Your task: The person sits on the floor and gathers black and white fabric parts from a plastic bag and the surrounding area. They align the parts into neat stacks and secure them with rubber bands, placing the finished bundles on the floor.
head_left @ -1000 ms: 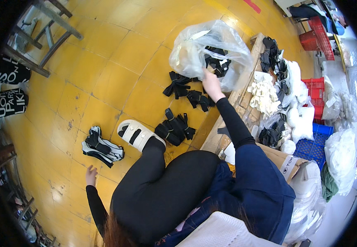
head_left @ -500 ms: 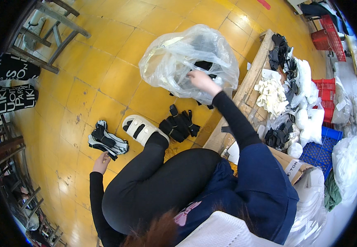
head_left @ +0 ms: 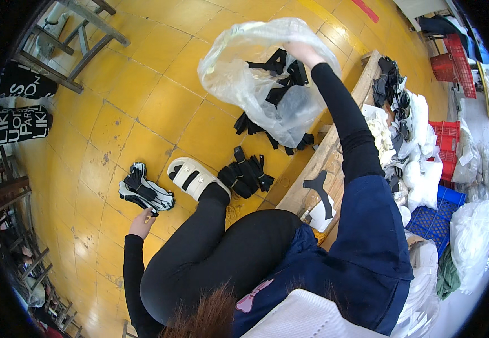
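My right hand (head_left: pixel 305 53) is at the far rim of a clear plastic bag (head_left: pixel 222 79), its fingers closed on the film and partly hidden by it. The bag's mouth is wide, showing black fabric pieces (head_left: pixel 281 70) inside. At the left, my left hand (head_left: pixel 142 223) pinches the near end of a bundle of black-and-white fabric strips (head_left: pixel 147 190) on the floor. Rolled black bundles (head_left: pixel 246 173) lie beside my sandal (head_left: pixel 191 176). More black pieces (head_left: pixel 247 124) stick out under the bag's near side.
A low wooden bench (head_left: pixel 343 115) runs along the right, carrying cream pieces (head_left: pixel 377 127), black bundles (head_left: pixel 387 79) and a Y-shaped black piece (head_left: pixel 322 191). Beyond it stand red crates (head_left: pixel 446 143) and a blue crate (head_left: pixel 431 214). A wooden stool (head_left: pixel 89 48) is at the far left.
My right hand has moved from the bag's middle up to its far right rim. The bag's mouth has widened, uncovering the black pieces. My left hand has stayed at the bundle.
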`<action>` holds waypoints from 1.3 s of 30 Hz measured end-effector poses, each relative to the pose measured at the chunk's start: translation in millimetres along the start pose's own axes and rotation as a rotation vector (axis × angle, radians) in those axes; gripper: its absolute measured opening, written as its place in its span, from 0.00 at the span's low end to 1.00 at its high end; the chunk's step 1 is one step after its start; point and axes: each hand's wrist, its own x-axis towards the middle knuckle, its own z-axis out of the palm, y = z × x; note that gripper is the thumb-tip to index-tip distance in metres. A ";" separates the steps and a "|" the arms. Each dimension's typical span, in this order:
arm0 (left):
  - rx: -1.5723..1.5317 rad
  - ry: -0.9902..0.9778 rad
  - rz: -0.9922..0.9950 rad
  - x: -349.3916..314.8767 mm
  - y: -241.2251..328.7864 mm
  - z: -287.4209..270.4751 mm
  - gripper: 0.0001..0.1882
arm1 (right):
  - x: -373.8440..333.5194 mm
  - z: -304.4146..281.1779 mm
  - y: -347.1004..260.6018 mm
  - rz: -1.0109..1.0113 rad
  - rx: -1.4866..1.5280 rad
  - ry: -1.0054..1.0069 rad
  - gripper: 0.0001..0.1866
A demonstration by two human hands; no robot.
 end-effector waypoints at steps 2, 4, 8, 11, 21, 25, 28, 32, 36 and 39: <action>-0.015 -0.026 0.033 10.2 10.9 7.1 0.22 | -12.9 42.2 40.4 0.126 0.129 -0.179 0.18; -0.021 -0.043 0.008 4.0 14.5 7.6 0.23 | -14.5 71.0 41.9 0.050 -0.118 -0.399 0.17; -0.039 -0.059 0.014 -1.3 10.0 20.4 0.23 | -19.0 119.3 58.2 0.044 0.048 0.048 0.21; -0.078 -0.069 0.033 1.2 11.3 30.0 0.23 | -3.4 127.3 74.0 0.039 0.051 0.454 0.22; -0.192 -0.073 -0.021 -19.3 40.0 49.2 0.22 | 36.5 141.2 102.6 0.262 -0.359 -0.283 0.24; -0.223 -0.091 -0.027 -26.0 39.5 66.5 0.21 | 29.4 146.7 104.4 0.242 -0.287 -0.265 0.25; -0.218 -0.109 -0.027 -23.8 42.7 72.0 0.21 | 21.9 139.8 106.0 0.266 -0.103 -0.185 0.26; -0.215 -0.102 -0.026 -27.3 49.4 64.4 0.21 | 6.0 115.0 60.1 0.296 0.226 -0.056 0.27; -0.188 -0.061 0.005 -23.4 49.0 59.7 0.21 | -26.2 98.3 36.2 0.607 1.029 -0.051 0.24; -0.217 -0.062 0.051 -11.8 52.0 62.6 0.21 | -55.7 124.8 80.9 0.362 0.267 -0.108 0.23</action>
